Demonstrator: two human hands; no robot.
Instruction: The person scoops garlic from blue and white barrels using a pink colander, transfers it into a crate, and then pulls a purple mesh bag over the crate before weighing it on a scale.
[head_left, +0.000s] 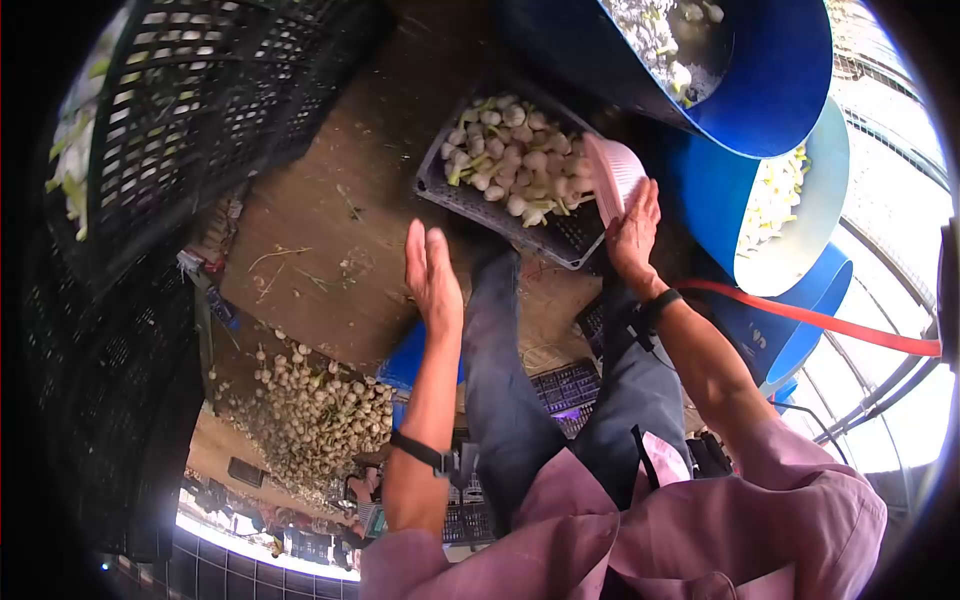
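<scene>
My right hand [632, 238] grips the edge of a pink plastic basket [614, 172], which is tilted on its side at the right end of a dark crate. Inside the crate [482, 208] lies a heap of garlic bulbs [515, 152], with a bare corner of the crate floor close to the basket. My left hand [436, 280] is held in the air over the floor, left of my leg and short of the crate. Its fingers are stretched out, and nothing shows in it. The basket's inside faces away from me.
Blue barrels [775, 75] with cut openings stand at the right, holding garlic or pale trimmings. A red hose [810, 318] crosses beside my right arm. Black crates [220, 110] are stacked at left. A large garlic pile [320, 410] lies on the floor [330, 240] behind my left arm.
</scene>
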